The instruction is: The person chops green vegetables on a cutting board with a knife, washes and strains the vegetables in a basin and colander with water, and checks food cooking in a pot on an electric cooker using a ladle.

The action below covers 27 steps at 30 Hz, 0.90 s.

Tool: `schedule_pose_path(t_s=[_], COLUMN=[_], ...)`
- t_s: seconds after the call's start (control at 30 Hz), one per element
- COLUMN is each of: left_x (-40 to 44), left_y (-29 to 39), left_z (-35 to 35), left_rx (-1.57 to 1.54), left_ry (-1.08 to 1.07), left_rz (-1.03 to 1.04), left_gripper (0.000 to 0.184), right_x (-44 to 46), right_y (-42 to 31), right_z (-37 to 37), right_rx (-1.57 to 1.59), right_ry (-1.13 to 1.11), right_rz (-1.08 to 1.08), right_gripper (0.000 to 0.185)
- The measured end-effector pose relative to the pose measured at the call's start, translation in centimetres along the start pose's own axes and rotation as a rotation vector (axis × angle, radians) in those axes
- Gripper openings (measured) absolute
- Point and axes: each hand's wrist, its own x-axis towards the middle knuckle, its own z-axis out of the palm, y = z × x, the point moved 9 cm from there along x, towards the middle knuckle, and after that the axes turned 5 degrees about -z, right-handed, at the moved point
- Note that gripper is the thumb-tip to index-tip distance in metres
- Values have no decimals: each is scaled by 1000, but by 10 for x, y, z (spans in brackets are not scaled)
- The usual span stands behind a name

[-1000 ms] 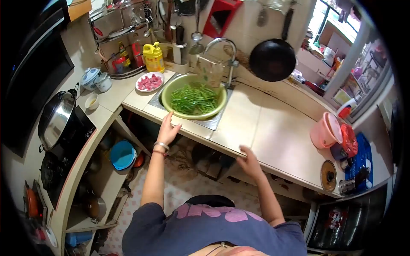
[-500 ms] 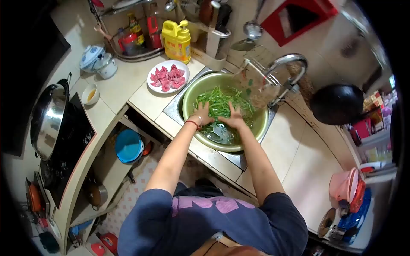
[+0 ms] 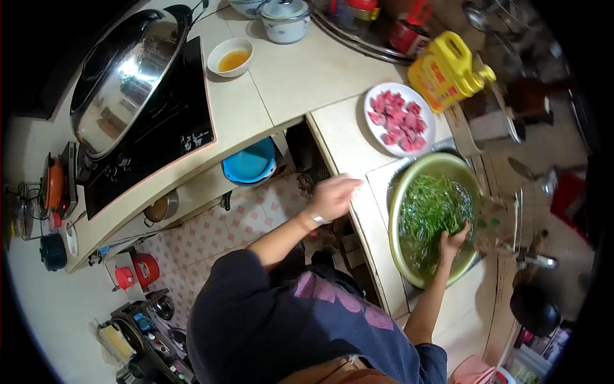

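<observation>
My right hand [image 3: 453, 241] is in the green basin [image 3: 395, 240], its fingers closed round part of the green leafy vegetables [image 3: 430, 206], which lie in water. Outside the basin, over the counter's front edge, is my left hand [image 3: 335, 197]. Its fingers are bent together, and what they hold, if anything, is too small to make out. The basin sits in the sink. A white plate of cut raw meat [image 3: 398, 120] stands beside it, next to a yellow jug [image 3: 446, 72].
On the left is a black stove [image 3: 153, 137] with a large lidded pan [image 3: 128, 77]. A small bowl of yellow liquid [image 3: 231, 57] and a lidded white pot [image 3: 284, 20] stand on the counter. The faucet [image 3: 537, 260] is beyond the basin.
The view has swung left. My left hand has come out of the basin, where both hands were half a second ago. My right hand has stayed there and closed on the vegetables.
</observation>
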Motion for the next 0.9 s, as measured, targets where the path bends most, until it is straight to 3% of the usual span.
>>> schedule_pose_path(t_s=[0.03,0.07,0.1,0.13,0.17,0.2,0.23,0.27,0.33,0.37,0.4,0.43,0.47,0.5,0.53,0.63,0.7,0.73,0.83,0.9], left_x=[-17,-38,-78,-107,-174,-213,-264,-287,-345,-347,-352,-360,-361,-352,-340,-320,-322,-325,-331,-337], left_y=[-45,-89,-157,-210,-301,-343,-408,-456,-517,-534,-549,-557,-565,-579,-589,-569,-571,-573,-581,-581], left_z=[-32,-65,-89,-112,-125,-135,-137,-135,-126,-125,-117,-106,-100,-91,-86,-94,-98,-100,-108,-114], left_rx=[-7,8,-112,-150,-213,-334,-520,-507,-585,-572,-628,-685,-689,-933,-1163,-1165,-1145,-1137,-1081,-1043], left_ry=[89,174,313,400,438,580,826,809,1013,991,1124,1266,1261,1295,1318,1496,1472,1460,1426,1415], left_rz=[-205,-354,-607,-733,-1065,-1360,-1443,-1457,-1702,-1724,-1779,-1831,-1845,-1699,-1532,-1595,-1583,-1568,-1506,-1456], left_gripper=[15,9,8,8,10,11,12,12,11,11,10,18,18,20,22,24,24,25,26,26], right_x=[0,5,5,-5,-16,-24,-29,-33,-28,-22,-15,-5,5,12,12,0,-17,-30,-34,-36], right_y=[4,-18,-56,-73,-53,-38,-14,6,31,39,39,23,-1,-38,-22,38,81,100,84,54], right_z=[13,15,23,41,65,81,94,102,96,85,72,55,34,17,4,-9,17,28,53,60], right_rx=[199,197,142,83,-51,-101,-178,-258,-279,-299,-321,-214,-105,-30,-109,-26,-517,-508,-271,-403], right_ry=[-54,-67,-243,-426,-566,-560,-635,-709,-683,-637,-584,-389,-194,-24,33,94,-336,-440,-506,-797], right_rz=[13,4,93,191,167,117,131,150,230,282,323,231,129,258,251,96,166,320,259,368], right_gripper=[67,67,71,75,83,77,74,73,69,67,67,65,64,63,62,62,72,71,65,60])
